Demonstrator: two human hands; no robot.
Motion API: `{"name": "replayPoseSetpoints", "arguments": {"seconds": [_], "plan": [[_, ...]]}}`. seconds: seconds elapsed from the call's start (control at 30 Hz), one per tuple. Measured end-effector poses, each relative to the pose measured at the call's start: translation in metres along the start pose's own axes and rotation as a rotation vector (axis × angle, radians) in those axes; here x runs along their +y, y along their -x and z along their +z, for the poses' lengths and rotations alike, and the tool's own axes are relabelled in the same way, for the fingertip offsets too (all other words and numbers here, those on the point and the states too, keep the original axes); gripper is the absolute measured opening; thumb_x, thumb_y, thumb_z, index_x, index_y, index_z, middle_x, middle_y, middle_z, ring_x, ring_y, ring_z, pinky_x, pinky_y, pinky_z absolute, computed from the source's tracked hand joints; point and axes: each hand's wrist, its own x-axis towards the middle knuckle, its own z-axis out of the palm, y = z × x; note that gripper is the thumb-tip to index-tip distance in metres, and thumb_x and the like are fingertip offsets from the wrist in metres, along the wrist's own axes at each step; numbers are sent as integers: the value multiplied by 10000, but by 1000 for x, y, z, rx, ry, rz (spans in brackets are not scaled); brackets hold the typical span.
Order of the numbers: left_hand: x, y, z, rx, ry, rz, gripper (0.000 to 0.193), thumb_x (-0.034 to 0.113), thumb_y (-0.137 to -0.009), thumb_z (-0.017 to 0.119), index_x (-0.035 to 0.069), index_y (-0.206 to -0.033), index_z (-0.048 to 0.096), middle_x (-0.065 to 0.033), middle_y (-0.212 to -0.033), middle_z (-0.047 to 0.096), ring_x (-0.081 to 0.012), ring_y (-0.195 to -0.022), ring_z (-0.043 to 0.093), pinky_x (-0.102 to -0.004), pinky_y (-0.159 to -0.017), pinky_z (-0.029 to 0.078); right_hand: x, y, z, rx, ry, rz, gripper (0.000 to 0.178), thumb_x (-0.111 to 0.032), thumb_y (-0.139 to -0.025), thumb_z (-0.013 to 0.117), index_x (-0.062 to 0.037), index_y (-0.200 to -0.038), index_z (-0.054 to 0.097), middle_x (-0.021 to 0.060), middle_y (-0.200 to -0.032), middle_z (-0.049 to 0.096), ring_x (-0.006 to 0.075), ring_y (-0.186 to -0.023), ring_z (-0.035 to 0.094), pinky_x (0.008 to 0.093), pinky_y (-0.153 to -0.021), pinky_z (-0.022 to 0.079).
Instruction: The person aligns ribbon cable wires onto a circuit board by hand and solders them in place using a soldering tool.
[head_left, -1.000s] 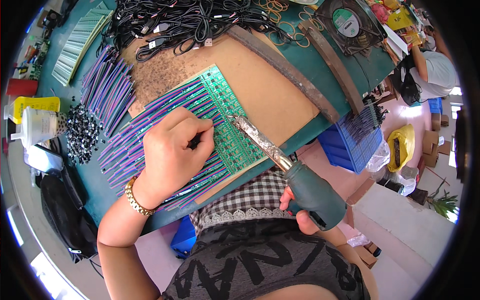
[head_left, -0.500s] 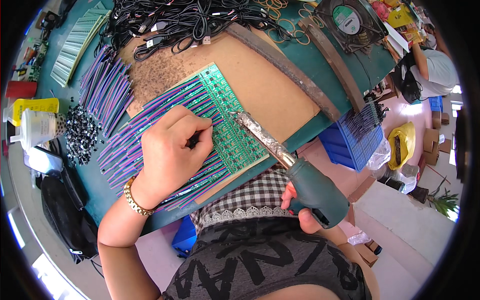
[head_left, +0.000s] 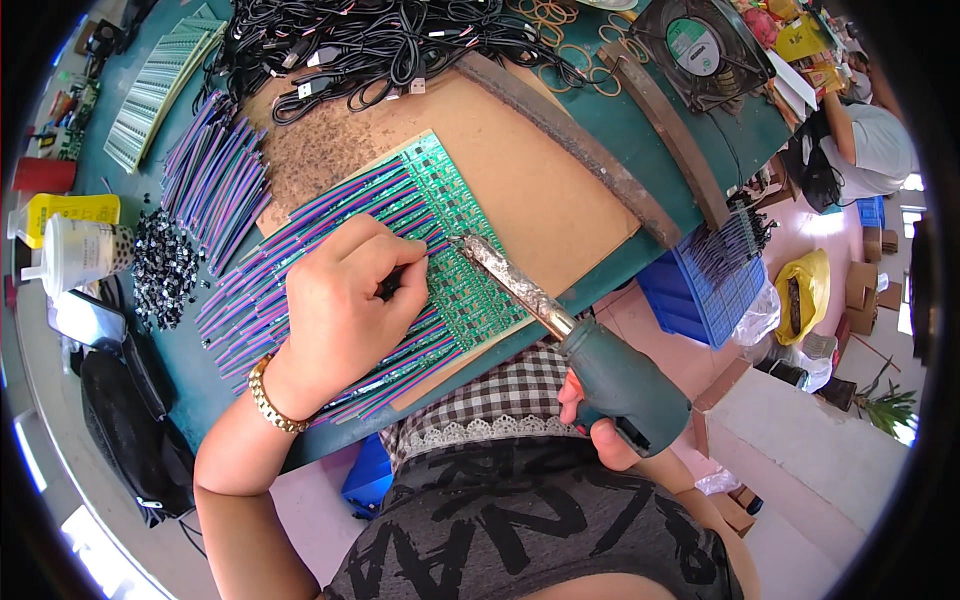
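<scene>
My left hand (head_left: 352, 300) lies over a panel of green circuit boards (head_left: 470, 290), thumb and forefinger closed in a pinch at the end of a multicoloured wire (head_left: 437, 246). Many such wires (head_left: 270, 275) run side by side leftward from the panel, partly hidden under my hand. My right hand (head_left: 598, 430) is wrapped round the dark green handle of a soldering iron (head_left: 625, 385). The worn metal barrel points up and left, its tip by the wire end at my left fingertips. Whether the tip touches the board is hard to tell.
Brown cardboard (head_left: 560, 180) lies under the panel, with two metal bars (head_left: 570, 140) beyond it. Black cables (head_left: 370, 45) heap at the back, and a fan (head_left: 700, 50) stands at the far right. Small black parts (head_left: 165, 270), a wire bundle (head_left: 215, 180) and a cup (head_left: 80, 255) are left.
The soldering iron in my right hand has moved slightly left and down, bringing its tip nearer my left fingertips. My left hand has barely shifted.
</scene>
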Motion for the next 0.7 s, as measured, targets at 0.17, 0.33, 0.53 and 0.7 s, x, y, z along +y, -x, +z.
{"name": "replayPoseSetpoints", "arguments": {"seconds": [0.17,0.33,0.53,0.7], "plan": [[0,0,-1,-10,0,-2,113,-32,-702,730,26,-789,685,-73,-721,611,-211,-568,612,-314,-500,485,-11,-5,-3,-36,-149,40,575,-420,-933,572,78,-1216,522,162,-984,606,170,-725,623,315,-642,523],[0,0,-1,-6,-8,10,112,-31,-704,731,24,-789,685,-72,-718,608,-208,-563,608,-313,-496,482,-21,-9,-3,-9,-164,8,530,-379,-951,553,72,-1227,522,173,-1007,614,181,-746,635,325,-665,530],[1,0,0,0,-3,6,110,-33,-708,731,21,-794,687,-73,-717,609,-201,-560,605,-307,-491,479,-13,-8,1,8,131,-36,344,-120,-678,701,-37,-1011,664,80,-877,690,233,-766,674,304,-689,528],[0,0,0,5,-4,3,112,-35,-708,731,21,-797,689,-71,-719,612,-196,-556,604,-305,-488,478,-8,-4,7,75,25,90,335,-105,-645,702,-39,-970,656,78,-848,676,255,-763,659,319,-685,523]]}}
